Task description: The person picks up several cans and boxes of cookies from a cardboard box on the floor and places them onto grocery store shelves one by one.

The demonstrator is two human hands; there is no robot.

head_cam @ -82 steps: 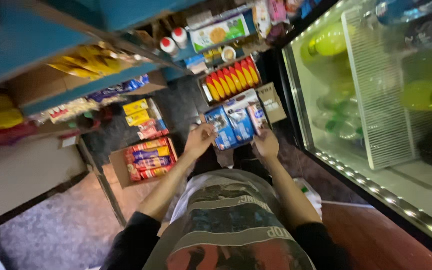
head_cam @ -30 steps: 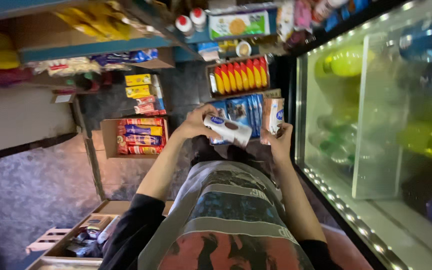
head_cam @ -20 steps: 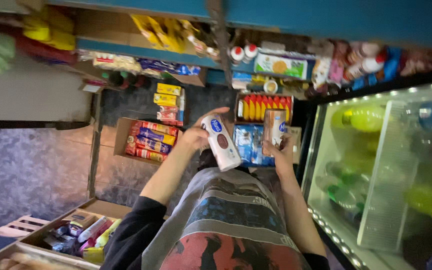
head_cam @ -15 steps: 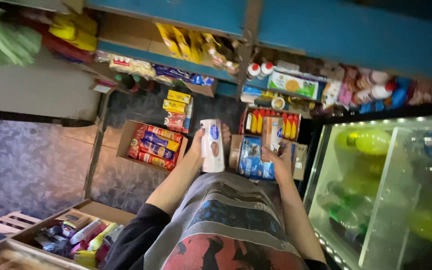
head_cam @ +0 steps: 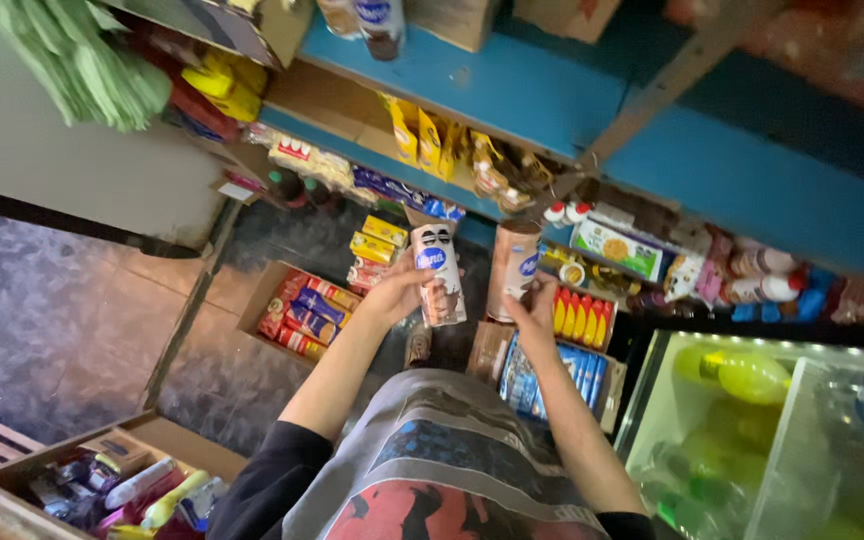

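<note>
My left hand (head_cam: 398, 291) holds a tall white drink carton (head_cam: 437, 273) with a blue oval and brown base, upright, raised in front of the blue shelves (head_cam: 512, 95). My right hand (head_cam: 533, 306) grips a second carton (head_cam: 513, 268), brownish with a blue oval, also upright, just right of the first. Both arms reach forward from black sleeves over a patterned shirt. Below the hands a cardboard box (head_cam: 600, 385) on the floor holds several blue cartons.
A box of red and blue packets (head_cam: 304, 310) sits on the floor to the left, a tray of red and yellow bottles (head_cam: 582, 315) to the right. A lit glass-door fridge (head_cam: 752, 430) stands at right. A crate of mixed goods (head_cam: 122, 485) lies bottom left.
Both hands have lifted a carton each out of the floor box and raised them toward the blue shelves. The view has tilted upward, showing more shelving.
</note>
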